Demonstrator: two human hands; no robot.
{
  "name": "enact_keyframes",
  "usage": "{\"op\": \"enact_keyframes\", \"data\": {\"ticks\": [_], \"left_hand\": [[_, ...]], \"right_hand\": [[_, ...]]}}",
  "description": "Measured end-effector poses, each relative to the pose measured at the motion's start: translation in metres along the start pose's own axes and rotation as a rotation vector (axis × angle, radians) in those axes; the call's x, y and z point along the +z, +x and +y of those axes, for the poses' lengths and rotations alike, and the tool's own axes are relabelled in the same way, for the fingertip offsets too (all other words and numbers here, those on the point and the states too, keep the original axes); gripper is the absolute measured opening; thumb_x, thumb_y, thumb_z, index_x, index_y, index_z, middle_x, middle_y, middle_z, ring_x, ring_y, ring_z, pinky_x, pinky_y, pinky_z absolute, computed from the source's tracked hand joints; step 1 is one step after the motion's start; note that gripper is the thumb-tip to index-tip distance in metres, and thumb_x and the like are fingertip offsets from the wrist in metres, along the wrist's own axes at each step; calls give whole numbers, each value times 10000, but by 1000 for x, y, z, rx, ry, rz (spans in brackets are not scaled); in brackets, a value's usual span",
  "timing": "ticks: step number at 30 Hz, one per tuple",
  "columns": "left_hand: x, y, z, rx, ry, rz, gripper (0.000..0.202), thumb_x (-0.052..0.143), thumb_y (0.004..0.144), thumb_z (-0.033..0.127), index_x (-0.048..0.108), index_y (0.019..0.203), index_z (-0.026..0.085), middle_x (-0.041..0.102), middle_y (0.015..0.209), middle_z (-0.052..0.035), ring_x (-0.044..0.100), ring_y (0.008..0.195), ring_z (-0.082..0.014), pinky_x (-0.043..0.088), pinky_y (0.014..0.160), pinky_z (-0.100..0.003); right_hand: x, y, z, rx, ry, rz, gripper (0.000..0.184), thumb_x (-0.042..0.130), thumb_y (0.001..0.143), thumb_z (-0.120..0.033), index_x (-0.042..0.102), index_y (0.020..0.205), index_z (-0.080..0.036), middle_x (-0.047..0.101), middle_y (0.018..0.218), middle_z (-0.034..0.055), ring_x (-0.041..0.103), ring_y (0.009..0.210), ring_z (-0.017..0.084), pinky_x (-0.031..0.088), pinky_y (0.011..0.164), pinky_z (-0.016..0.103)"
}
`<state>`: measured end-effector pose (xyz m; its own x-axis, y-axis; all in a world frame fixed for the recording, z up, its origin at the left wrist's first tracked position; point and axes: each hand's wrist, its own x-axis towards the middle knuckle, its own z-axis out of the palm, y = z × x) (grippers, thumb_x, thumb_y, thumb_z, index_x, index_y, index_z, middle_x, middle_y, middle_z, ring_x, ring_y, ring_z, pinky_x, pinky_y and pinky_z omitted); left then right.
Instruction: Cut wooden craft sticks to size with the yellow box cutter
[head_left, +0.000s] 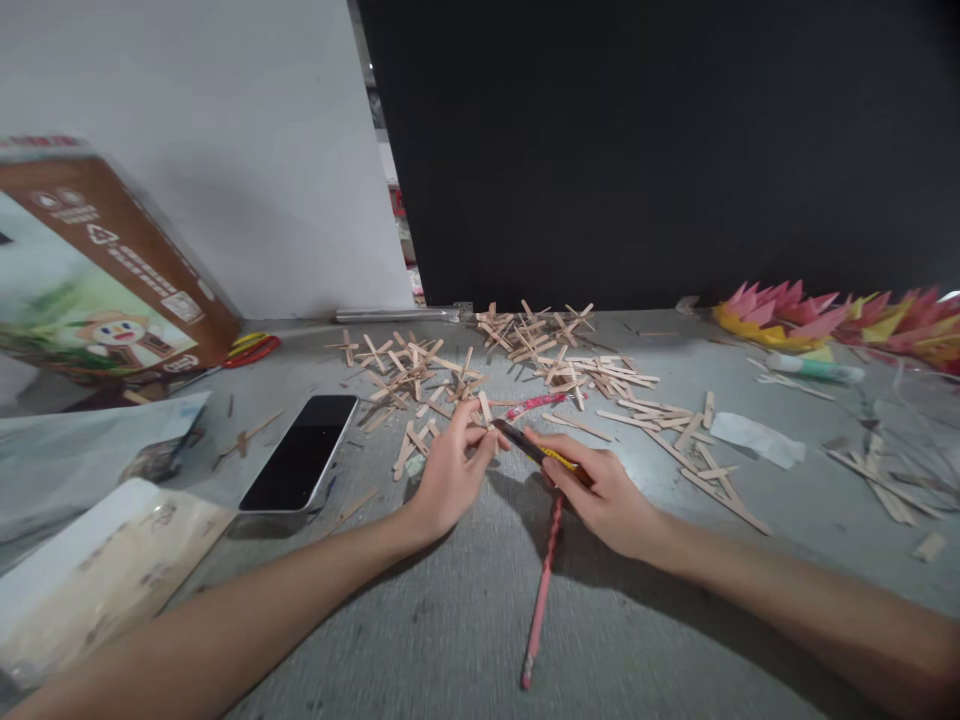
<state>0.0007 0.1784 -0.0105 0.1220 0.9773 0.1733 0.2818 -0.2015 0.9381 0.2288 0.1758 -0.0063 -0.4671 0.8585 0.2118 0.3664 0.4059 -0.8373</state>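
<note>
Crossed sticks (529, 335) clutter the far side; a phone (300, 455) lies left, a pink pencil (541, 600) near. Mid-scene, the left hand (450, 470) pinches a wooden piece (485, 408); the right hand (606, 490) grips a cutter (523, 442) beside it. Behind the grey table (420, 630) stand a white panel (247, 130) and black panel (637, 150).

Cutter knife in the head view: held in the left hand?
No, the right hand grips the cutter knife, while the left hand holds a wooden stick.
</note>
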Motion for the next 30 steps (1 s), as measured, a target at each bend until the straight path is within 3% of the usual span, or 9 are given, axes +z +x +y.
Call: {"op": "enact_keyframes", "data": {"ticks": [7,10,14,17,20,23,25,27,30], "left_hand": [[2,4,-4,3,-173,-12,379,572,1024,424,453,1306,201,737,849,-37,693,838,-191,496,811,-301],[2,3,-2,8,-177,-22,380,574,1022,428,460,1304,199,717,818,-23,688,813,-188,489,785,-292],[4,0,3,19,-172,-13,377,598,1005,408,464,1285,194,704,797,-8,675,790,-171,487,767,-273],[5,0,6,-8,-193,17,385,600,1002,407,432,1273,190,742,858,-33,676,807,-165,501,783,-275],[3,1,8,-32,-191,26,405,593,1004,423,416,1281,187,776,923,-69,684,807,-172,514,784,-288],[1,3,10,-48,-165,12,325,604,995,421,490,1183,182,788,935,-86,697,808,-183,522,790,-299],[2,2,12,-73,-170,-35,260,614,986,413,540,1077,181,789,921,-85,702,805,-184,524,794,-301],[6,-1,13,-122,-208,-108,218,631,969,393,574,986,183,783,881,-71,707,786,-181,527,798,-300],[18,-11,15,-184,-283,-200,159,666,921,331,613,942,183,767,836,-49,724,791,-186,536,794,-299]], "right_hand": [[1,2,3,250,462,-62,464,513,1027,-469,568,1423,-231,540,650,-66,366,310,59,274,304,206],[1,3,-1,282,522,-88,460,546,1014,-471,577,1406,-231,579,705,-51,373,306,44,261,294,191],[1,1,-4,214,432,-57,418,539,1027,-438,605,1393,-247,561,721,-48,378,363,46,275,328,190],[-1,0,0,82,258,59,412,504,1045,-414,607,1409,-250,606,757,-18,486,462,87,392,411,212],[-5,2,5,-52,37,126,404,498,1045,-389,605,1414,-264,723,1031,70,668,730,167,548,624,282],[-7,6,6,-133,-117,176,371,530,1026,-389,625,1361,-261,714,1226,101,697,999,242,566,855,367],[-7,8,4,-88,-126,209,324,559,1008,-415,659,1262,-240,735,1035,77,691,895,234,557,808,354],[-6,10,0,2,-81,216,299,602,979,-459,683,1146,-225,657,777,12,615,680,189,513,655,307],[-2,10,-5,82,16,197,298,669,929,-501,683,1019,-217,537,642,-44,517,583,151,444,577,275]]}}
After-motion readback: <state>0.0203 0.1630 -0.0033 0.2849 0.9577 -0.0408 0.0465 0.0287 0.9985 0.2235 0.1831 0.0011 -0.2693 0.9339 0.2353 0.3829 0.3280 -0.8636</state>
